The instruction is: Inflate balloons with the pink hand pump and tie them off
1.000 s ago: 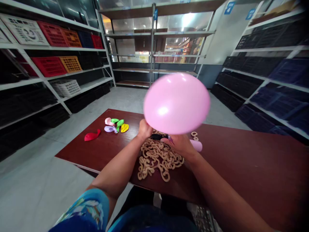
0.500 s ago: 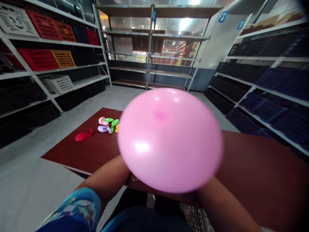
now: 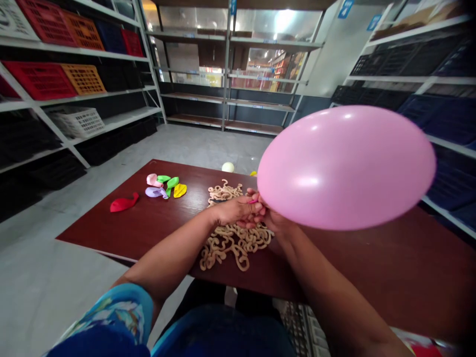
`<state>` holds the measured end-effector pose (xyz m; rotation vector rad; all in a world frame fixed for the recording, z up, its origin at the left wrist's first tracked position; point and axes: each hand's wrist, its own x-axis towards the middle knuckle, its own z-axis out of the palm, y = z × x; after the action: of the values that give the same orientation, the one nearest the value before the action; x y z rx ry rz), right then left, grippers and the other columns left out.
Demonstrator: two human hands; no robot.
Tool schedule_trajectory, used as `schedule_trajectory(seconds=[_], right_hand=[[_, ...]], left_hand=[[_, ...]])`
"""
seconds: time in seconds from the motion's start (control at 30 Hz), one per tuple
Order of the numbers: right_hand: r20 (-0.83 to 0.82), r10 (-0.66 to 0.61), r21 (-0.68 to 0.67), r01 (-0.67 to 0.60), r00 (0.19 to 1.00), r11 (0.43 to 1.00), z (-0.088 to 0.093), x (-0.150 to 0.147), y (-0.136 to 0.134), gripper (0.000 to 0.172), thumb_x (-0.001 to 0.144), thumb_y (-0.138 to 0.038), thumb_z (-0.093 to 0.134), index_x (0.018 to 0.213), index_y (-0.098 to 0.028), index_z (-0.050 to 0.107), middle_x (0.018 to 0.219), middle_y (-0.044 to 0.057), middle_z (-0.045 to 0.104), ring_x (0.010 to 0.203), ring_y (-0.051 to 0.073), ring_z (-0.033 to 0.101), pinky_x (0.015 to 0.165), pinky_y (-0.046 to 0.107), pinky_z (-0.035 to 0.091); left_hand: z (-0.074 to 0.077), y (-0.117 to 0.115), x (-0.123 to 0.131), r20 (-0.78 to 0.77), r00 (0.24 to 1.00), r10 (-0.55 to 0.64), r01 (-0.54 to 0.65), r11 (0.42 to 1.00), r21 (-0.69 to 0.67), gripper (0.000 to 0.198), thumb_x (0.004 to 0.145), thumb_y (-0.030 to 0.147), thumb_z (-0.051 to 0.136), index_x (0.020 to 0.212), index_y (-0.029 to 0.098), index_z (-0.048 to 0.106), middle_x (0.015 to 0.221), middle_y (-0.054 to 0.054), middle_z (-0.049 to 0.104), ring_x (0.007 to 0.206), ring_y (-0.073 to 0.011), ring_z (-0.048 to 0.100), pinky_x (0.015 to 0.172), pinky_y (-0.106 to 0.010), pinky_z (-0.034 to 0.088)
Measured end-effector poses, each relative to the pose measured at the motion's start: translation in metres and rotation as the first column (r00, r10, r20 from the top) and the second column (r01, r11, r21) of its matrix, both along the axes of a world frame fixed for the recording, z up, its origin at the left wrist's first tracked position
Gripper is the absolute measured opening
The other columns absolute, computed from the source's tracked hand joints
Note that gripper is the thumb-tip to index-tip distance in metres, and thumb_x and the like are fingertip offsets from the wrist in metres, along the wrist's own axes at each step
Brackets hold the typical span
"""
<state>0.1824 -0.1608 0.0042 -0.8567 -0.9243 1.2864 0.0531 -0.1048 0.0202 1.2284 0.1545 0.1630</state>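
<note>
A big inflated pink balloon (image 3: 345,166) floats above the right half of the dark red table (image 3: 148,225). Its neck points left into my two hands. My left hand (image 3: 236,210) pinches the neck with closed fingers. My right hand (image 3: 273,220) sits just under the balloon, fingers curled round the same neck, partly hidden by the balloon. Below both hands lies a heap of tan chain links (image 3: 232,235). Several flat balloons (image 3: 165,184) in pink, green, purple and yellow lie at the far left of the table, with a flat red balloon (image 3: 124,203) apart from them.
Metal shelving with red, orange, white and dark crates lines the left wall (image 3: 55,79); dark crates fill the shelves on the right (image 3: 427,109). A small pale ball (image 3: 228,167) lies on the floor beyond the table. My knees in blue cloth (image 3: 122,317) are at the near edge.
The balloon swung close to the camera, hiding my hands, then moved off to the right. Both hands now show again at its neck. The pink pump seen on the table earlier is out of sight.
</note>
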Motion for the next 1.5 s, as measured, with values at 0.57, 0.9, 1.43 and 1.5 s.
schedule_trajectory(seconds=[0.57, 0.9, 1.43, 1.5], right_hand=[[-0.013, -0.007, 0.08, 0.008, 1.0, 0.997, 0.008, -0.003, -0.004, 0.016, 0.068, -0.033, 0.066, 0.075, -0.02, 0.059, 0.076, -0.003, 0.061, 0.061, 0.009, 0.056, 0.06, 0.027, 0.055], [0.926, 0.079, -0.061, -0.059, 0.37, 0.996, 0.016, 0.035, -0.026, 0.012, 0.068, -0.03, 0.064, 0.067, -0.018, 0.065, 0.052, -0.003, 0.057, 0.045, 0.006, 0.046, 0.043, 0.019, 0.032], [0.6, -0.109, 0.055, 0.095, 0.793, 0.994, 0.027, 0.035, -0.029, 0.019, 0.07, -0.037, 0.065, 0.078, -0.019, 0.064, 0.056, -0.003, 0.058, 0.04, 0.006, 0.046, 0.036, 0.017, 0.032], [0.591, -0.105, 0.013, 0.121, 0.8, 0.993, 0.027, 0.032, -0.03, 0.02, 0.071, -0.038, 0.064, 0.077, -0.019, 0.063, 0.048, -0.004, 0.055, 0.037, 0.005, 0.044, 0.035, 0.017, 0.032]], left_hand=[[-0.007, 0.001, 0.012, 0.144, 0.945, 0.295, -0.265, 0.944, -0.196, 0.024, 0.081, 0.031, 0.048, 0.065, 0.013, 0.046, 0.051, 0.004, 0.037, 0.036, -0.0036, 0.033, 0.033, -0.016, 0.017], [0.015, 0.036, -0.01, 0.053, 0.702, 0.71, -0.551, 0.589, -0.591, 0.02, 0.083, 0.023, 0.042, 0.065, 0.015, 0.043, 0.053, 0.004, 0.036, 0.038, -0.0034, 0.033, 0.032, -0.014, 0.018], [0.005, 0.038, -0.008, 0.134, 0.786, 0.603, -0.441, 0.699, -0.563, 0.016, 0.082, 0.021, 0.044, 0.07, 0.013, 0.05, 0.058, 0.002, 0.042, 0.042, -0.004, 0.038, 0.034, -0.014, 0.023], [0.006, 0.033, -0.007, 0.136, 0.812, 0.568, -0.413, 0.723, -0.554, 0.015, 0.082, 0.023, 0.046, 0.073, 0.012, 0.051, 0.06, 0.002, 0.043, 0.043, -0.0035, 0.038, 0.034, -0.013, 0.022]])
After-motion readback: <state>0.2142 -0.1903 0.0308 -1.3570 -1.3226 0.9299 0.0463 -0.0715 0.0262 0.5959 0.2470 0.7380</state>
